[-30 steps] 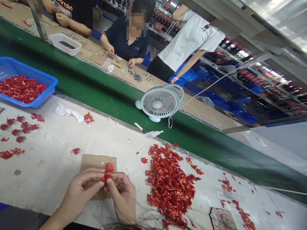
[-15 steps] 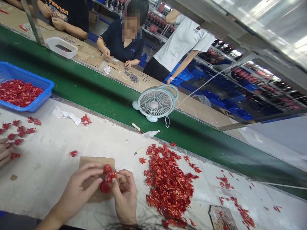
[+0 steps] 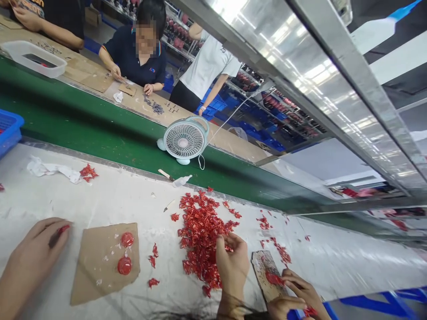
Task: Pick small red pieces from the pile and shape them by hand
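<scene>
My left hand (image 3: 40, 255) is at the left, its fingers closed on a small shiny red plastic piece (image 3: 63, 229). To its right lies a cardboard sheet (image 3: 95, 266) bearing two round red caps, an upper one (image 3: 127, 239) and a lower one (image 3: 124, 266). My right hand (image 3: 234, 258) reaches to the right side of a heap of spiky red pieces (image 3: 200, 240). Its thumb and bent fingers are apart, and the fingertips touch or hover just over the heap. A few loose red pieces (image 3: 153, 283) lie between cardboard and heap.
At lower right another person's hands (image 3: 296, 295) work with a red piece over a stained board (image 3: 263, 266). A fan (image 3: 185, 140) stands on the green belt (image 3: 133, 129). A small bottle (image 3: 182, 181), a blue basket (image 3: 11, 131) and crumpled tissue (image 3: 53, 170) are nearby.
My hands have parted from above the cardboard, where both held red parts. The left moved left; the right moved to the heap. Two caps now show on the cardboard. The view swung right.
</scene>
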`<state>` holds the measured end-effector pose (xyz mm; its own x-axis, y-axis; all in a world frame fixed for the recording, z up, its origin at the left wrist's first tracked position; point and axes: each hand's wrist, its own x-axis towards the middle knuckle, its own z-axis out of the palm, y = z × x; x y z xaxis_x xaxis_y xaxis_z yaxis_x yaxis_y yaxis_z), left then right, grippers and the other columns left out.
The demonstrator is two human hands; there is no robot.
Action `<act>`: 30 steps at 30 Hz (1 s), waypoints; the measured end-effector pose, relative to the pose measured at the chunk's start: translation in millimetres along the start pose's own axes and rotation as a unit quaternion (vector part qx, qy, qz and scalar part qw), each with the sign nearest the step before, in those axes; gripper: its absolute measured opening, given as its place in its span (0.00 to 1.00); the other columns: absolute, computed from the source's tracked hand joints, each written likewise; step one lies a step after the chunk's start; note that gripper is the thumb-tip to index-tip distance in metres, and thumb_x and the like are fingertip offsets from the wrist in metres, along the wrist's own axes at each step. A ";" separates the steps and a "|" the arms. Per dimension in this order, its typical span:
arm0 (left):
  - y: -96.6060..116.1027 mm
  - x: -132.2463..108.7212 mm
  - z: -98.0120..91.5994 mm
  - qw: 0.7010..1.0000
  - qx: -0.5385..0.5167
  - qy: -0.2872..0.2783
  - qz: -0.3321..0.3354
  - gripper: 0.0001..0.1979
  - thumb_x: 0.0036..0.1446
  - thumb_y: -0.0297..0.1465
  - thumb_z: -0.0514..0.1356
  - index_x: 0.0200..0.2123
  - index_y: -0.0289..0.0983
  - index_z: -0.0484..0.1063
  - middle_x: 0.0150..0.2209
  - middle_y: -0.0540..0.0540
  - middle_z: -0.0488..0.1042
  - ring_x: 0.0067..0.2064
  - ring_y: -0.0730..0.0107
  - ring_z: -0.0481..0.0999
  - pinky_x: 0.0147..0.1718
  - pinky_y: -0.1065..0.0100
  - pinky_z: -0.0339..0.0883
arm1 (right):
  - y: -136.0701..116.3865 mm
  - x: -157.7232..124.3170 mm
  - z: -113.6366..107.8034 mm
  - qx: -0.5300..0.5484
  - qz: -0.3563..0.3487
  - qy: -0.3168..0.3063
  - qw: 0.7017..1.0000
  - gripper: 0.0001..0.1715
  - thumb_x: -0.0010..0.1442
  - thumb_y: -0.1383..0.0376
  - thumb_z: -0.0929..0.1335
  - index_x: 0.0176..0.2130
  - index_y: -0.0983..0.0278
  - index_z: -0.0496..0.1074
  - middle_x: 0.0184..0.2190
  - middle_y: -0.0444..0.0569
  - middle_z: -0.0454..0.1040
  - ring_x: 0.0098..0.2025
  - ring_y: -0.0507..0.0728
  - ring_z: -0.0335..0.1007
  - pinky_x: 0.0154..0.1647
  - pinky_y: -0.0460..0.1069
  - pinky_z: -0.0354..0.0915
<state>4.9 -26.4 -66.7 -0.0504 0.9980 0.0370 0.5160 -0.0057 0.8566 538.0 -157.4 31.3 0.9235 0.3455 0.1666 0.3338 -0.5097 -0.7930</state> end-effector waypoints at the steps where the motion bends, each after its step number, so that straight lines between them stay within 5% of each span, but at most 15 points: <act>1: 4.0 0.1 -3.7 0.999 0.026 0.019 0.018 0.15 0.72 0.54 0.69 0.46 0.54 0.93 0.55 0.55 0.89 0.62 0.47 0.89 0.69 0.57 0.90 | 1.3 0.5 -3.6 -0.007 -0.002 0.003 1.000 0.38 0.42 0.31 0.86 0.41 0.47 0.77 0.40 0.65 0.88 0.42 0.80 0.86 0.51 0.79 0.77; 5: 26.4 -9.2 -15.4 0.997 -0.068 0.016 -0.030 0.20 0.71 0.63 0.71 0.49 0.62 0.97 0.60 0.61 0.92 0.71 0.46 0.89 0.61 0.70 0.93 | 3.8 -29.7 -3.3 -0.004 -0.016 -0.050 0.999 0.31 0.54 0.33 0.81 0.45 0.49 0.83 0.41 0.60 0.90 0.42 0.78 0.87 0.48 0.74 0.79; 8: 39.3 -25.3 -14.0 0.983 -0.145 -0.013 -0.108 0.23 0.69 0.66 0.76 0.53 0.59 0.98 0.61 0.59 0.96 0.76 0.40 0.88 0.65 0.61 0.93 | 1.4 -69.6 10.7 0.025 -0.036 -0.195 0.980 0.24 0.59 0.37 0.82 0.41 0.51 0.90 0.38 0.57 0.92 0.37 0.74 0.87 0.40 0.67 0.81; 11: 44.1 -40.6 -3.7 0.957 -0.225 -0.064 -0.172 0.23 0.68 0.63 0.80 0.52 0.55 0.99 0.63 0.55 0.97 0.67 0.41 0.96 0.58 0.60 0.97 | -1.6 -100.9 27.9 0.018 -0.099 -0.368 0.924 0.13 0.63 0.47 0.82 0.33 0.51 0.92 0.31 0.53 0.89 0.31 0.70 0.83 0.36 0.62 0.78; 13: 42.6 -48.3 5.1 0.939 -0.273 -0.072 -0.196 0.26 0.65 0.66 0.81 0.48 0.54 0.99 0.60 0.54 0.99 0.56 0.48 1.00 0.53 0.64 0.97 | 0.3 -111.0 37.4 0.005 -0.147 -0.424 0.894 0.09 0.67 0.55 0.80 0.34 0.50 0.93 0.30 0.51 0.88 0.31 0.69 0.83 0.36 0.61 0.78; 20: 31.0 -61.0 18.1 0.915 -0.314 -0.127 -0.218 0.26 0.58 0.59 0.87 0.50 0.50 1.00 0.60 0.43 0.99 0.54 0.50 1.00 0.55 0.69 0.94 | 25.9 -102.8 56.3 -0.001 -0.350 -0.447 0.823 0.28 0.69 0.71 0.69 0.53 0.48 0.95 0.46 0.52 0.92 0.48 0.68 0.91 0.50 0.59 0.87; 24: 40.6 -60.0 17.7 0.911 -0.322 -0.129 -0.221 0.24 0.61 0.60 0.86 0.47 0.49 0.98 0.60 0.44 0.98 0.55 0.57 0.96 0.56 0.74 0.89 | 27.5 -98.3 62.4 0.001 -0.345 -0.460 0.818 0.24 0.69 0.71 0.73 0.49 0.47 0.96 0.44 0.52 0.90 0.45 0.67 0.90 0.49 0.58 0.87; 30: 49.3 -60.0 24.3 0.893 -0.354 -0.125 -0.248 0.27 0.55 0.58 0.90 0.45 0.45 0.95 0.54 0.40 0.99 0.51 0.54 0.95 0.52 0.67 0.90 | 18.2 -101.8 63.5 0.035 -0.256 -0.449 0.856 0.10 0.69 0.61 0.77 0.43 0.52 0.94 0.31 0.48 0.83 0.33 0.65 0.82 0.37 0.56 0.80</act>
<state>54.2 -85.1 -39.3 0.1163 0.8710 -0.4773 -0.1920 0.4912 0.8496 438.1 -151.8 -37.3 0.1323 0.9912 0.0097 0.6095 -0.0736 -0.7893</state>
